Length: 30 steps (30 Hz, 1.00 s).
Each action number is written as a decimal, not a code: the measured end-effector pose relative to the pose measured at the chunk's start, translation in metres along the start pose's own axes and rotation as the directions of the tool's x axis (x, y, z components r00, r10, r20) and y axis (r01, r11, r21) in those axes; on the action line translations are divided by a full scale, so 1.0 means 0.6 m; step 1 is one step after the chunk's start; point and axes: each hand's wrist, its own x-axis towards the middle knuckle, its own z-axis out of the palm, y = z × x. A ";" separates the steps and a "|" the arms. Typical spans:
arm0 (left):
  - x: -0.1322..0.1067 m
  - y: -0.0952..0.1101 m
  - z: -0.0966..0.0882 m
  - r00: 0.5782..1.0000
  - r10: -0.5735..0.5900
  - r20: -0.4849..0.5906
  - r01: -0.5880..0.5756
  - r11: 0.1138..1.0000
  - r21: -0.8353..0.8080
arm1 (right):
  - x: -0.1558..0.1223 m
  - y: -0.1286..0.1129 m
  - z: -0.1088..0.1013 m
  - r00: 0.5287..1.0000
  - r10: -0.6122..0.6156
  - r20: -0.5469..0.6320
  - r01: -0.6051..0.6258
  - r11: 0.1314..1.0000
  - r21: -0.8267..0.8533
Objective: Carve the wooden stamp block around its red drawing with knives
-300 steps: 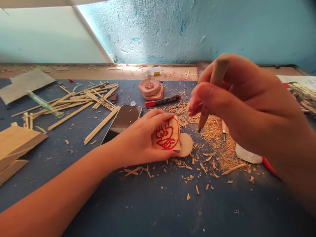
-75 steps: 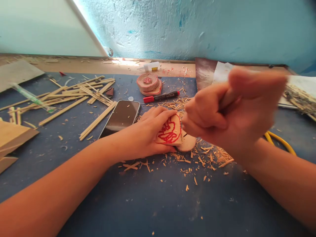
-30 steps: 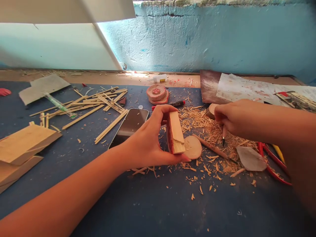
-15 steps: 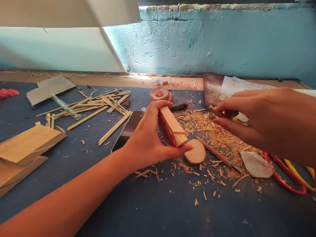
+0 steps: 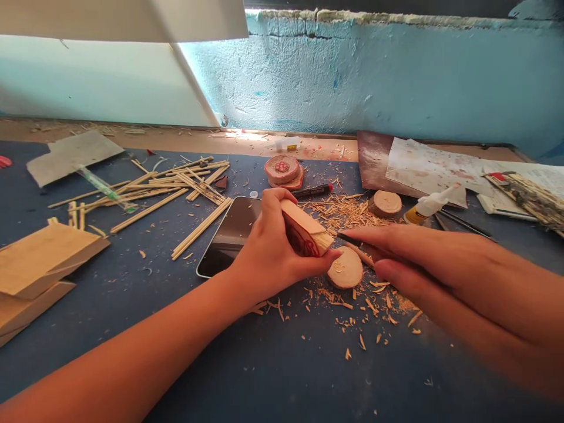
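My left hand (image 5: 277, 241) grips a pale wooden block (image 5: 304, 218) between thumb and fingers; its side facing me is dark red with a reddish pattern. My right hand (image 5: 423, 258) is closed on a thin dark tool (image 5: 352, 238), whose tip is close to the block's near end. Its kind is hard to make out, as the fingers cover most of it. Below the block lies a round wood slice (image 5: 346, 268). A brown wooden stick-like handle (image 5: 360, 252) lies beside the slice, partly hidden under my right hand.
Wood shavings (image 5: 339, 212) are strewn around. A phone (image 5: 229, 235) and thin wooden sticks (image 5: 200, 230) lie left; wooden blocks (image 5: 48, 252) stand further left. Behind are red-rimmed slices (image 5: 282, 167), a marker (image 5: 312, 191), another slice (image 5: 385, 203) and a glue bottle (image 5: 429, 205).
My right hand has moved left and down, bringing the thin dark tool close to the block's end. The slice and glue bottle behind it are now uncovered. My left hand still holds the block.
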 end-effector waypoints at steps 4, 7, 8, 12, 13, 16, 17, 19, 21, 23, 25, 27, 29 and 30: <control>-0.003 0.000 0.003 1.000 0.014 0.005 -0.015 1.000 0.022 | 0.003 0.016 0.014 0.998 -0.061 -0.005 0.061 0.998 -0.020; -0.004 0.000 0.004 0.999 0.050 -0.008 -0.050 0.998 0.044 | 0.011 0.020 0.014 0.993 -0.094 -0.066 0.092 0.995 -0.040; -0.005 0.000 0.004 0.998 0.062 -0.009 -0.061 0.997 0.048 | 0.012 0.021 0.013 0.992 -0.100 -0.081 0.097 0.994 -0.048; -0.005 -0.001 0.005 0.996 0.082 -0.022 -0.081 0.995 0.062 | 0.008 0.022 0.009 0.987 -0.107 -0.118 0.098 0.992 -0.077; -0.005 -0.001 0.005 0.997 0.080 -0.024 -0.078 0.995 0.064 | 0.006 0.023 0.009 0.987 -0.105 -0.122 0.095 0.992 -0.080; -0.005 0.000 0.005 0.997 0.071 -0.019 -0.070 0.996 0.057 | 0.001 0.023 0.011 0.992 -0.066 -0.105 0.063 0.998 -0.031; -0.004 0.000 0.005 0.998 0.066 -0.020 -0.065 0.996 0.057 | 0.001 0.022 0.013 0.995 -0.031 -0.096 0.032 0.999 0.009; -0.005 0.001 0.005 0.998 0.055 -0.020 -0.054 0.997 0.058 | 0.002 0.020 0.016 0.998 0.047 -0.048 -0.041 0.992 0.116; -0.005 0.002 0.004 0.999 0.048 -0.017 -0.047 0.997 0.055 | 0.004 0.016 0.018 0.995 0.097 0.024 -0.100 0.969 0.224; -0.006 0.003 0.003 0.998 0.059 -0.015 -0.058 0.997 0.051 | 0.006 0.012 0.020 0.991 0.098 0.090 -0.121 0.944 0.306; -0.006 0.004 0.003 0.997 0.076 -0.015 -0.075 0.995 0.060 | 0.007 0.009 0.022 0.989 0.108 0.103 -0.137 0.930 0.341; -0.007 0.004 0.003 0.996 0.087 -0.012 -0.086 0.994 0.070 | 0.008 0.007 0.025 0.988 0.133 0.079 -0.152 0.930 0.335; -0.007 0.004 0.003 0.996 0.090 -0.009 -0.089 0.993 0.074 | 0.010 0.005 0.028 0.987 0.150 0.063 -0.162 0.932 0.324; -0.007 0.004 0.003 0.996 0.092 -0.008 -0.091 0.993 0.073 | 0.010 0.004 0.029 0.986 0.151 0.065 -0.164 0.931 0.327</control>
